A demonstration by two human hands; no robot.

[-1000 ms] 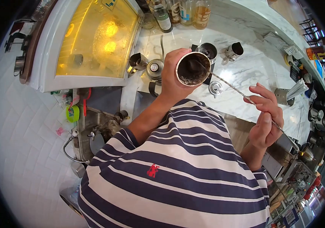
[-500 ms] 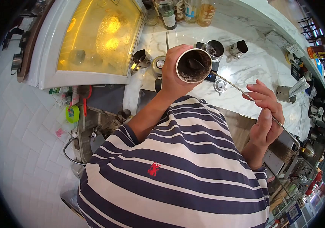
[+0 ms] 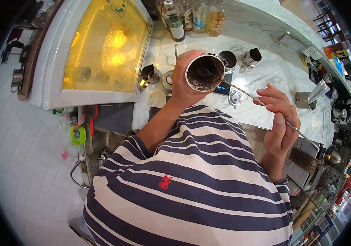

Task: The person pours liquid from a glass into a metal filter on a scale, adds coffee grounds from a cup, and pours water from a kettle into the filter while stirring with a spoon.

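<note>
My left hand [image 3: 185, 82] is wrapped round a cup [image 3: 189, 84] with a pale rim, tilted so that its mouth faces me. Dark brown residue coats the inside of the cup. My right hand [image 3: 280, 119] grips a long bar spoon [image 3: 241, 90] with a twisted metal shaft, the fingers pinched along its upper part. The spoon's far end dips into the cup against the dark residue. Behind the cup, a metal container [image 3: 228, 60] stands by a digital scale [image 3: 222, 88] with a lit display. A small round metal lid-like piece [image 3: 235, 98] sits on the counter nearby.
Metal milk pitchers [image 3: 252, 58] [image 3: 150, 74] stand to both sides on the marble counter [image 3: 266, 82]. Several bottles [image 3: 173, 22] line the back. A yellow-lit glass-front cabinet [image 3: 105, 49] is at left, above a sink [image 3: 95, 143]. A straw holder [image 3: 305, 101] stands at right.
The view has shifted slightly, so the background sits lower. The cup and both hands appear a little further left. The spoon is still inside the cup, and both grips are unchanged.
</note>
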